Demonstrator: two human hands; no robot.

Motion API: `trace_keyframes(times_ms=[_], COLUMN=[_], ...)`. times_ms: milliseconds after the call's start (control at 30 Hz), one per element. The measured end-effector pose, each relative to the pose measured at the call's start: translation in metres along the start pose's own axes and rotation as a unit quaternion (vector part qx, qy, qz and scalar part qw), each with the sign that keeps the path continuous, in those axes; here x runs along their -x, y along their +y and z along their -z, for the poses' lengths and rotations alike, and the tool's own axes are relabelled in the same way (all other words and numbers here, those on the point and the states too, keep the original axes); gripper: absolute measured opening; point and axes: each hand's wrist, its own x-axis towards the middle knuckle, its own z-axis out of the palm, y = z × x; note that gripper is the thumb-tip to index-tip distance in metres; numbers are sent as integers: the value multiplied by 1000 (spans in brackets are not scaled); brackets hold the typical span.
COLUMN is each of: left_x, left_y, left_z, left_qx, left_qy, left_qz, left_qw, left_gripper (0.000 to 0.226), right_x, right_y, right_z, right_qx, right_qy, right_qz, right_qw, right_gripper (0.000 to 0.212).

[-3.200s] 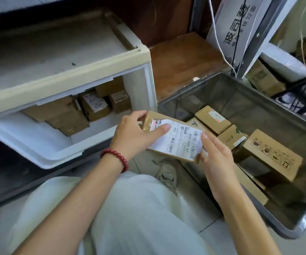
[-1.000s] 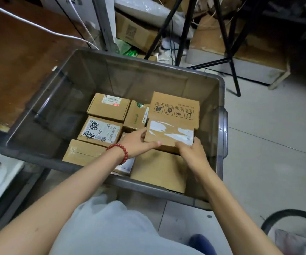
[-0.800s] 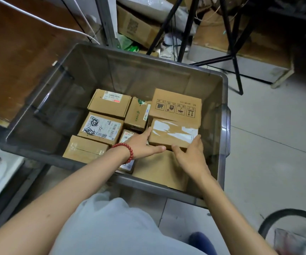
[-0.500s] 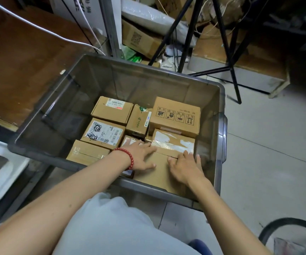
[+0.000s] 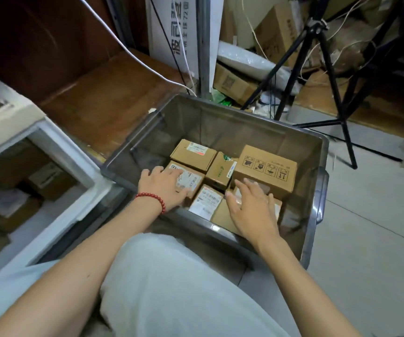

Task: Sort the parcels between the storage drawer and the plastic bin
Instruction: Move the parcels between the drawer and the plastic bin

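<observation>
Well, both my hands are down in the plastic bin and neither clasps anything; my left hand lies with straight fingers on the labelled parcel, and my right hand is spread loose over the taped parcel. I judge I am choosing the next parcel; next comes closing round one, lifting it clear of its neighbours, and perhaps carrying it to the storage drawer.

The bin is smooth grey plastic, seemingly translucent. Parcels are matt brown cardboard with slick paper labels. The drawer is pale matt plastic; the floor, smooth tile; the trousers, soft pale cloth; the bracelet, glossy beads.
</observation>
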Motion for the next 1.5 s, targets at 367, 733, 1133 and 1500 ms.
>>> trace_keyframes(times_ms=[367,733,1133,1500], left_x=[142,196,157,68], left_y=[-121,-225,-291,-351], left_z=[20,16,-71,-150], left_qx=[72,148,198,160], left_qy=[84,64,74,125], left_qz=[215,330,353,413], left_qw=[970,930,911,888], left_gripper=[55,59,69,87], right_x=[36,26,-28,-114], right_y=[-116,-208,-272,-325], right_z=[-26,-77,-187,-288], right_qx=[10,26,63,83], right_qy=[-73,-152,-172,-206], right_qz=[270,391,429,424], right_qw=[960,907,885,878], right_gripper=[51,57,62,74])
